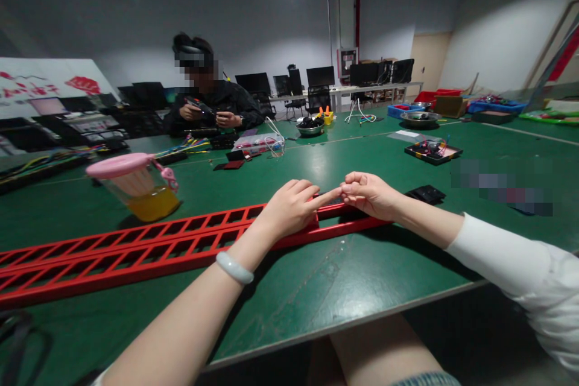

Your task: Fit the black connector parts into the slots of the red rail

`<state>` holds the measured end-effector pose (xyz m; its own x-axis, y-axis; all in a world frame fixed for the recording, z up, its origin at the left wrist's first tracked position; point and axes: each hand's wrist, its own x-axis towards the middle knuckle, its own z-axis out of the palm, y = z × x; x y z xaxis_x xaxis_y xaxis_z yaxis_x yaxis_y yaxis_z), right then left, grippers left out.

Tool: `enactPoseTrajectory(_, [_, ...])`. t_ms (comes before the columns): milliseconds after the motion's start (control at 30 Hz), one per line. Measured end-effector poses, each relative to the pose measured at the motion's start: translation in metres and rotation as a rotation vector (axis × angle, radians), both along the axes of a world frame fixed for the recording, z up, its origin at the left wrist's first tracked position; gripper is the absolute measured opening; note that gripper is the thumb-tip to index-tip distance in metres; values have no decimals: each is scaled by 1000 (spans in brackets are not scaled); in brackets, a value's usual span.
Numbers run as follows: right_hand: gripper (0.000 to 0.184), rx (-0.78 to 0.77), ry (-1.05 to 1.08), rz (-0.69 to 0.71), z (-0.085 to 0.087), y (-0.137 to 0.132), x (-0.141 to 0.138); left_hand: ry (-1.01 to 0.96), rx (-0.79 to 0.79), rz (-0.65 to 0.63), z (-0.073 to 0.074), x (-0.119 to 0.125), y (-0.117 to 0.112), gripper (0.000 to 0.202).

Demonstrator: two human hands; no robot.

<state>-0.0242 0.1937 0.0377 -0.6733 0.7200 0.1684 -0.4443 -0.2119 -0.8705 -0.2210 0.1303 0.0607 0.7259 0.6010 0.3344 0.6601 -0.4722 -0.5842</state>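
A long red ladder-like frame (181,247) lies across the table near its front edge. My left hand (292,208), with a pale bangle on the wrist, rests over the frame's right part; one finger reaches out to the right and the others are bent. That fingertip meets my right hand (368,196), whose thumb and fingers are pinched together above the frame's right end. Whatever is between them is too small or hidden to make out. Just behind my right wrist sits a flat black object (426,194).
A pink-lidded cup (154,202) with yellow liquid stands behind the frame. Further back are a metal bowl (311,126), a black tray of small parts (433,151) and a metal dish (420,119). Across the green table (353,271), a person (212,102) handles a dark device.
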Motion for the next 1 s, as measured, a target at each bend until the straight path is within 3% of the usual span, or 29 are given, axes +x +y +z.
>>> enactPoseTrajectory(167, [34,120,-59,-104,-3,1,1,22,2,15,2,2,-2,46])
enactPoseTrajectory(533, [35,264,-171,-173,-4,3,3,26,18,-9,1,1,0,45])
enactPoseTrajectory(1000, [38,103,-97,-95,-3,3,2,40,-8,5,2,1,0,49])
